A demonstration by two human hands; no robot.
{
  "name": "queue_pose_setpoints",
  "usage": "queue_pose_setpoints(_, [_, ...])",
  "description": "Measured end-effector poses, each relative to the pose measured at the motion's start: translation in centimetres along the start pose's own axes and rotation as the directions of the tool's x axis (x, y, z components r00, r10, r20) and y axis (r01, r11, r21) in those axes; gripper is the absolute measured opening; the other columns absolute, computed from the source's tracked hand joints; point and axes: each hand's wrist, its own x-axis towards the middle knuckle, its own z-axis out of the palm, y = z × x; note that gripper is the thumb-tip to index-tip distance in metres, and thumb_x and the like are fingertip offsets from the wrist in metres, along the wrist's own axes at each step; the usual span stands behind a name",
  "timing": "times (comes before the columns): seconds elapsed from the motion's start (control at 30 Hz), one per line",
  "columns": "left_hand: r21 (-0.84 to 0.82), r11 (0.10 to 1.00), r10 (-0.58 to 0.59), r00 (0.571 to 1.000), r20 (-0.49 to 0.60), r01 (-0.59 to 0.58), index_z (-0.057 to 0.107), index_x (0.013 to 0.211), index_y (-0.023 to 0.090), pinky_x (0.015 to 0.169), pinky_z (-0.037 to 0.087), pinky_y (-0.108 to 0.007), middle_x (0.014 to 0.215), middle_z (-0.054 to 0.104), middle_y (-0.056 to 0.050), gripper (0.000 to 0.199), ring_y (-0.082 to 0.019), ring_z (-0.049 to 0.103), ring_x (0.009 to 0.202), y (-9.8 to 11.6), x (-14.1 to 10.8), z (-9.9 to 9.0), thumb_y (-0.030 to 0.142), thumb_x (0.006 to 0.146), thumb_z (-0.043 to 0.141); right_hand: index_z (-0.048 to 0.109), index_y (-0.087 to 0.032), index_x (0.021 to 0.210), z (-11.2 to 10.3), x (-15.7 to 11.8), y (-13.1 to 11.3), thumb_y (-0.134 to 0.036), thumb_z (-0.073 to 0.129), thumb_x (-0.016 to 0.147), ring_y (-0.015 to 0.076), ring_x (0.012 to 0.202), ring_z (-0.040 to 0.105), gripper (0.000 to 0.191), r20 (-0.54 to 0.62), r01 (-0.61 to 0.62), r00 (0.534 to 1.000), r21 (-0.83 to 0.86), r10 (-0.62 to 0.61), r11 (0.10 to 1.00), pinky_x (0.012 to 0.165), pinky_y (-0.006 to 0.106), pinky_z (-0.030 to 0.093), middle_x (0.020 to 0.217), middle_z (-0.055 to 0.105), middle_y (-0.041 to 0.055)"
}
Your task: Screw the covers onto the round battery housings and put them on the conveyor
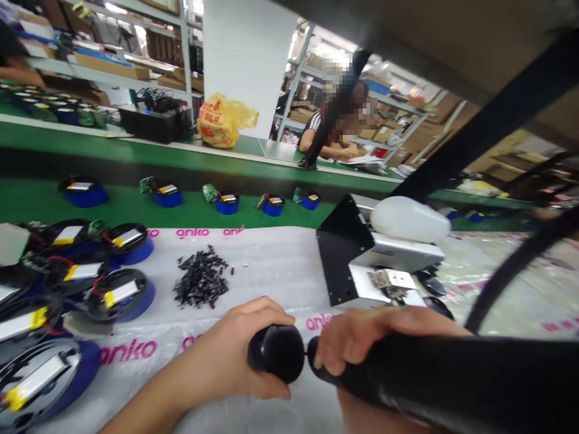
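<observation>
- Gripping a round black part [284,355] in the left hand [233,352], low over printed white sheeting [271,259].
- Clasping a thick black cylindrical tool [452,374] in the right hand [357,334], thin tip reaching the part.
- Beyond, heaped on the sheeting: small black pieces [202,278].
- To the left, clustered: blue-rimmed housings [143,298] with batteries.
- To the right: black-and-silver fixture [341,253].

Workshop with electronics-covered benches [271,238].

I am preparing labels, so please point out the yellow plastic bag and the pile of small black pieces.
Yellow plastic bag [218,125]: head view, middle of its printed side.
Pile of small black pieces [201,281]: head view, its centre.
</observation>
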Motion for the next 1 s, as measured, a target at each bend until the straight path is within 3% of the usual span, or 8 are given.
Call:
queue_pose_setpoints(0.1, [-0.005, 0.999, -0.043, 0.998, -0.035, 0.043, 0.073, 0.114, 0.032, 0.106, 0.045, -0.04, 0.116, 0.06, -0.003, 0.064, -0.028, 0.059, 0.116, -0.4, 0.0, 0.1, 0.016, 0.055, 0.092, 0.069, -0.029, 0.102, -0.2, 1.2, -0.7, -0.075, 0.05, 0.086, 0.0172, 0.039, 0.055, 0.053, -0.059, 0.094, 0.994, 0.036, -0.091, 0.995, 0.038, 0.032, 0.049, 0.06, 0.063, -0.0017])
queue_pose_setpoints(0.2, [-0.148, 0.979, -0.145, 0.989, -0.018, 0.141, 0.07, 0.123, 0.035, 0.11, 0.042, -0.047, 0.12, 0.064, -0.003, 0.068, -0.031, 0.061, 0.118, -1.3, -0.2, 0.2, 0.024, 0.06, 0.09, 0.064, -0.027, 0.098, -2.5, 3.8, -2.8, -0.088, 0.053, 0.071, 0.0151, 0.036, 0.051, 0.068, -0.153, 0.203, 0.964, -0.1, -0.217, 0.974, 0.034, 0.028, 0.044, 0.056, 0.06, -0.0047])
queue_pose_setpoints(0.33, [-0.297, 0.922, -0.254, 0.967, 0.028, 0.25, 0.058, 0.138, 0.037, 0.119, 0.03, -0.051, 0.147, 0.057, -0.003, 0.065, -0.032, 0.046, 0.14, -2.6, -1.0, 0.3, 0.039, 0.076, 0.079, 0.057, -0.023, 0.086, -6.3, 7.5, -4.1, -0.09, 0.057, 0.063, 0.0149, 0.036, 0.049, 0.071, -0.414, 0.361, 0.745, -0.409, -0.522, 0.838, 0.034, 0.026, 0.042, 0.049, 0.055, -0.0063])
queue_pose_setpoints(0.4, [-0.197, 0.947, -0.253, 0.967, 0.031, 0.254, 0.057, 0.138, 0.04, 0.121, 0.027, -0.053, 0.153, 0.051, -0.001, 0.065, -0.032, 0.041, 0.143, -2.8, -1.1, 0.4, 0.038, 0.076, 0.078, 0.055, -0.022, 0.087, -7.8, 8.7, -3.5, -0.092, 0.052, 0.065, 0.0143, 0.035, 0.048, 0.073, -0.468, 0.317, 0.715, -0.446, -0.52, 0.837, 0.032, 0.025, 0.039, 0.049, 0.054, -0.0062])
queue_pose_setpoints(0.57, [-0.048, 0.98, -0.194, 0.981, -0.015, 0.193, 0.068, 0.122, 0.033, 0.11, 0.042, -0.05, 0.13, 0.068, -0.003, 0.069, -0.036, 0.058, 0.124, -1.3, 0.0, 0.4, 0.026, 0.057, 0.09, 0.054, -0.022, 0.086, -8.1, 8.1, -2.7, -0.092, 0.046, 0.071, 0.0127, 0.033, 0.046, 0.072, -0.458, 0.18, 0.812, -0.393, -0.362, 0.902, 0.031, 0.023, 0.037, 0.049, 0.054, -0.0053])
queue_pose_setpoints(0.73, [0.031, 0.986, -0.166, 0.986, 0.005, 0.165, 0.069, 0.118, 0.029, 0.102, 0.046, -0.042, 0.121, 0.071, -0.002, 0.066, -0.031, 0.062, 0.114, 0.2, 0.4, 0.2, 0.031, 0.057, 0.092, 0.064, -0.023, 0.095, -1.9, 4.2, -3.7, -0.087, 0.044, 0.078, 0.0159, 0.032, 0.05, 0.069, -0.197, 0.142, 0.967, -0.101, -0.16, 0.985, 0.029, 0.027, 0.041, 0.051, 0.06, -0.0028])
queue_pose_setpoints(0.87, [-0.016, 0.99, -0.139, 0.99, 0.018, 0.139, 0.07, 0.118, 0.025, 0.095, 0.05, -0.037, 0.116, 0.073, -0.003, 0.068, -0.028, 0.065, 0.107, 0.1, 0.0, 0.2, 0.036, 0.054, 0.094, 0.071, -0.021, 0.083, 3.3, 3.2, -3.3, -0.078, 0.058, 0.078, 0.0201, 0.035, 0.056, 0.058, -0.141, 0.201, 0.969, -0.035, -0.204, 0.979, 0.03, 0.033, 0.047, 0.05, 0.061, -0.0006])
queue_pose_setpoints(1.0, [-0.043, 0.994, -0.1, 0.995, 0.017, 0.101, 0.07, 0.122, 0.027, 0.099, 0.047, -0.038, 0.119, 0.073, -0.003, 0.07, -0.028, 0.065, 0.11, -0.3, 0.0, 0.0, 0.034, 0.056, 0.094, 0.065, -0.02, 0.06, 5.0, 4.4, -2.2, -0.085, 0.066, 0.062, 0.0174, 0.026, 0.048, 0.065, -0.227, 0.16, 0.957, -0.109, -0.181, 0.981, 0.022, 0.029, 0.04, 0.04, 0.056, -0.0012])
